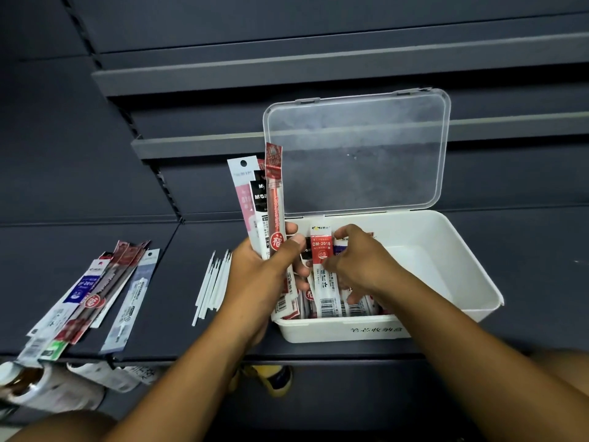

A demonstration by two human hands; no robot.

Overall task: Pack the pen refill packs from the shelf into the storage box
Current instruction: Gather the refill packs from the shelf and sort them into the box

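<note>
1. The left hand grips a bundle of refill packs; their lower ends vanish behind its curled fingers and thumb.
2. The right hand pinches a red-and-white pack; the packs under its fingers in the storage box are mostly covered, so their number is unclear.
3. The label on the box's front wall, below the right fingers, is too blurred to read.
4. Thin white sticks, just left of the left fingers, are too slim to identify.
5. The shelf packs, far left of the left fingers, overlap and hide one another.
6. A blurred object is cut off by the frame's left edge.
7. A yellow-and-dark thing, below the left wrist, is part-hidden by the forearm.
</note>
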